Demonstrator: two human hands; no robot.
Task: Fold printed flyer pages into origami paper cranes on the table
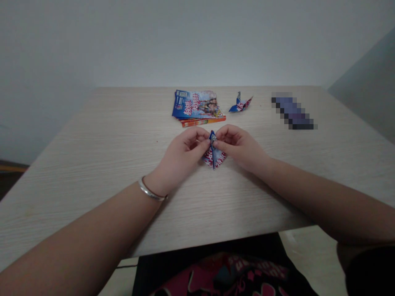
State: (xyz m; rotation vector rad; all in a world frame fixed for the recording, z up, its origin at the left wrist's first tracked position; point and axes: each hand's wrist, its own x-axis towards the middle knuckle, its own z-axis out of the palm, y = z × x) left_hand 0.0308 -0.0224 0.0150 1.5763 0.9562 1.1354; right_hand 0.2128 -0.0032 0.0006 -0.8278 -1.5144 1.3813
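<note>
Between my two hands is a small piece of folded paper (pixel 214 159), kite-shaped, printed in blue, white and red, with a crease line down its middle. My left hand (pixel 188 150), with a silver bracelet at the wrist, pinches its left side near the upper tip. From the other side, my right hand (pixel 239 146) pinches the paper with thumb and fingers close to the same tip. Some of the fingertips are hidden behind the paper. Beyond my hands stands a finished-looking folded paper crane (pixel 241 105) in the same print.
A stack of printed flyers (pixel 197 105) lies just past my left hand, an orange-edged sheet showing beneath. A pixelated dark flat object (pixel 293 112) rests at the back right. The pale wooden table (pixel 92 139) reaches to the wall (pixel 197 41).
</note>
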